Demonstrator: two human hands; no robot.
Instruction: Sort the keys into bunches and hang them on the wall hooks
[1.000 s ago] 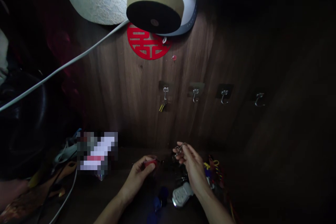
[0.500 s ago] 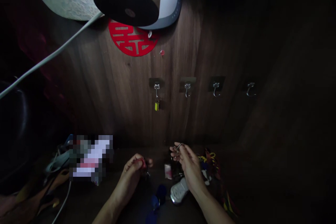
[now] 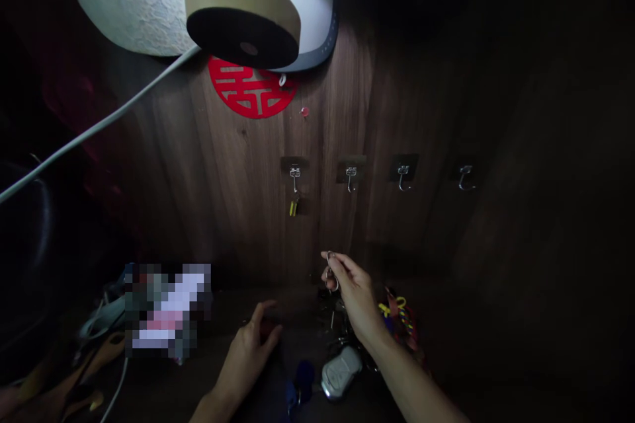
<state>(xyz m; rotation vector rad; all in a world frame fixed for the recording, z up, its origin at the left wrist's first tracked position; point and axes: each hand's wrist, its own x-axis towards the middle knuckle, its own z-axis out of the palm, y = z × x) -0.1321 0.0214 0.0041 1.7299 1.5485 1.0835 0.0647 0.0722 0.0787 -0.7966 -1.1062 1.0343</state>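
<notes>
Pinched in my right hand (image 3: pixel 354 294) is a metal key ring (image 3: pixel 329 272), held up in front of the wooden panel. Dark keys (image 3: pixel 333 320) show dimly beneath it; whether they hang from it I cannot tell. My left hand (image 3: pixel 248 353) is low over the dark surface, thumb and forefinger apart, with a dim reddish thing (image 3: pixel 266 328) beneath its fingers. Between the hands lie a silver key fob (image 3: pixel 341 372) and a blue key tag (image 3: pixel 303 375). Colourful braided cords (image 3: pixel 404 320) lie beyond my right wrist.
A row of several metal hooks includes this bare hook (image 3: pixel 351 178); a yellow-tagged key (image 3: pixel 294 207) hangs from the leftmost. Above are a red paper cutout (image 3: pixel 255 96), a round lamp (image 3: pixel 243 20), caps and a white cable (image 3: pixel 99 129). Blurred-out items (image 3: pixel 166 310) lie left.
My left hand has loosened from the red thing and its fingers have spread. My right hand has lifted the key ring slightly up and left. The pink-and-white tag below it no longer shows.
</notes>
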